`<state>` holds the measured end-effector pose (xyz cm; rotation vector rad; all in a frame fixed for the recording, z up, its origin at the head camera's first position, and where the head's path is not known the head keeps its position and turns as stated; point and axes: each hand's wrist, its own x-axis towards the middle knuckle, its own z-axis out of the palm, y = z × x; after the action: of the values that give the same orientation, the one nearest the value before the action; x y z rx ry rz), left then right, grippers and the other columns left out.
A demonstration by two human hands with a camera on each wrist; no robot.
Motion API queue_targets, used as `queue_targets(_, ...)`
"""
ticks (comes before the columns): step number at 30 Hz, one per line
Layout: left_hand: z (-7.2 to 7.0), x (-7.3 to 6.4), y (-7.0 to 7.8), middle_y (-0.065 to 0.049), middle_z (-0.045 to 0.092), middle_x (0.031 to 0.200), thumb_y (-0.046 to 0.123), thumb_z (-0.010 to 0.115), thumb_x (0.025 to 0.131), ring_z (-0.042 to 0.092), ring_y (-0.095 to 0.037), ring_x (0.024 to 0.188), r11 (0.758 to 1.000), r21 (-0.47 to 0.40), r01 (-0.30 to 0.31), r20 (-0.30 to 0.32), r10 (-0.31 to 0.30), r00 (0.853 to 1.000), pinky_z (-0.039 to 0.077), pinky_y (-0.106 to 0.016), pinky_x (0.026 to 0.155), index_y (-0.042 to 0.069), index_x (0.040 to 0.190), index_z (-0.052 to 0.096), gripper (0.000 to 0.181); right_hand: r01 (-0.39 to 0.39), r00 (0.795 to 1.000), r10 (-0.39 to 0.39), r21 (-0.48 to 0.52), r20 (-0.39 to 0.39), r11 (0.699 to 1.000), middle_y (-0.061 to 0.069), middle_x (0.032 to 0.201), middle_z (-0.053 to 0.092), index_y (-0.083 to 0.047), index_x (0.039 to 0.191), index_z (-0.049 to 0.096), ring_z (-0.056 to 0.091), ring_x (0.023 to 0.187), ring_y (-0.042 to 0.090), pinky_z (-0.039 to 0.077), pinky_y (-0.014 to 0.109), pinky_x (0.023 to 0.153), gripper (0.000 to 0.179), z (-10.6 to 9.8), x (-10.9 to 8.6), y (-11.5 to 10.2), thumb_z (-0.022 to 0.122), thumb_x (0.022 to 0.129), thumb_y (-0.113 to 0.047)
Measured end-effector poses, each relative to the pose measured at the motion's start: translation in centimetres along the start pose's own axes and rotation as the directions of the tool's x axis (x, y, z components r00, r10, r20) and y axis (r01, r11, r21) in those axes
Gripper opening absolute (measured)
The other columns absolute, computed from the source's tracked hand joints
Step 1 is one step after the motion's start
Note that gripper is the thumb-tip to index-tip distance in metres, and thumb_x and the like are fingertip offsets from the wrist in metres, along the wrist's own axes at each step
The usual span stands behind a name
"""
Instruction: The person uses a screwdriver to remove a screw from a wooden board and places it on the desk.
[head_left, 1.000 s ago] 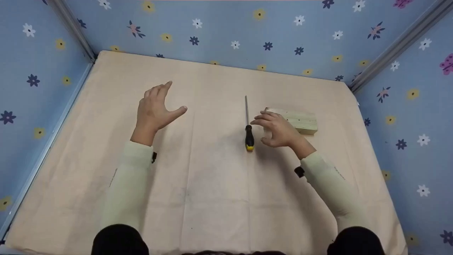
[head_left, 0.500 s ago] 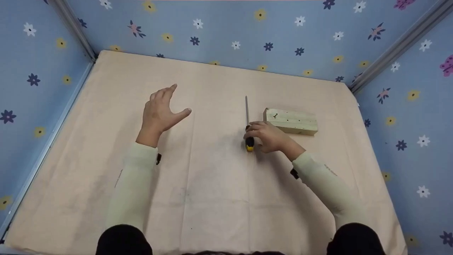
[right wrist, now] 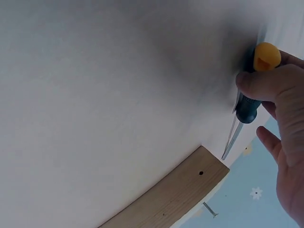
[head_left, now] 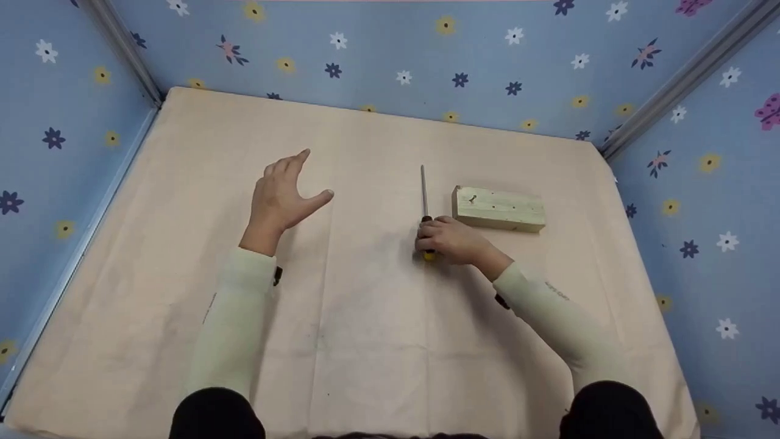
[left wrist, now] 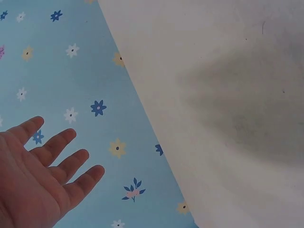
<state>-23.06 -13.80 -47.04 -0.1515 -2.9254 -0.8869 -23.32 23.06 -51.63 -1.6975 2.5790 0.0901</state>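
My right hand (head_left: 454, 239) holds the black-and-yellow handle of a screwdriver (head_left: 425, 194) on the cloth. Its metal shaft points toward the back wall. In the right wrist view, the thumb presses one side of the screwdriver handle (right wrist: 248, 110) while fingers curl behind it, partly hidden. Just beyond and right of this hand lies a pale wooden block (head_left: 499, 210) with small holes. A screw (head_left: 473, 199) sticks up near the block's left end. Well to the left, my left hand (head_left: 277, 198) hovers over the cloth, thumb spread from the fingers and nothing held.
A cream cloth (head_left: 372, 305) with fold creases covers the table. Blue flowered panels (head_left: 396, 49) enclose it at the back and both sides, joined by grey metal posts (head_left: 682, 79) at the corners.
My right hand has moved left and nearer, off the wooden block's edge, and has closed round the screwdriver's handle. The left hand has drifted slightly right and nearer. The screwdriver and block stay in place.
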Motion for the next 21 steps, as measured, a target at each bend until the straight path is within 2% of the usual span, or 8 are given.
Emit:
queue_targets(6, 0.3, 0.0, 0.0, -0.01, 0.042, 0.149, 0.066, 0.058, 0.08, 0.037, -0.035, 0.137, 1.0, -0.002, 0.004, 0.004, -0.004, 1.0, 0.038, -0.057, 0.104, 0.026, 0.153, 0.029, 0.088, 0.037, 0.999, -0.037, -0.081, 0.002, 0.996, 0.004, 0.11, 0.064, -0.02, 0.102, 0.065, 0.06, 0.113, 0.026, 0.047, 0.045, 0.095, 0.022, 0.4, 0.1, 0.2, 0.071, 0.083, -0.009)
queue_targets(12, 0.7, -0.1, -0.1, -0.01, 0.043, 0.149, 0.066, 0.058, 0.08, 0.037, -0.034, 0.136, 1.0, -0.009, 0.009, 0.006, -0.009, 1.0, 0.039, -0.056, 0.104, 0.025, 0.152, 0.031, 0.088, 0.083, 0.996, -0.086, -0.082, -0.03, 0.993, 0.005, 0.105, 0.063, -0.019, 0.098, 0.064, 0.059, 0.105, 0.027, 0.048, 0.042, 0.093, 0.016, 0.8, 0.1, 0.4, 0.069, 0.085, -0.011)
queue_targets(17, 1.2, 0.0, 0.1, -0.01, 0.042, 0.149, 0.065, 0.058, 0.08, 0.037, -0.035, 0.136, 1.0, -0.011, 0.006, 0.022, -0.005, 1.0, 0.04, -0.055, 0.104, 0.025, 0.152, 0.03, 0.087, 0.106, 0.99, -0.109, -0.044, -0.089, 0.993, 0.007, 0.103, 0.063, -0.016, 0.098, 0.066, 0.059, 0.102, 0.028, 0.05, 0.039, 0.091, 0.009, 0.8, -0.2, 0.4, 0.062, 0.091, -0.013)
queue_targets(21, 1.7, 0.1, 0.4, -0.011, 0.043, 0.148, 0.066, 0.057, 0.08, 0.039, -0.035, 0.134, 1.0, -0.029, -0.008, 0.038, 0.01, 0.999, 0.041, -0.053, 0.102, 0.025, 0.152, 0.03, 0.087, 0.101, 0.982, -0.11, -0.069, -0.15, 0.992, 0.008, 0.104, 0.064, -0.015, 0.098, 0.067, 0.06, 0.102, 0.028, 0.053, 0.038, 0.089, 0.009, 0.4, -0.5, 0.3, 0.063, 0.091, -0.017)
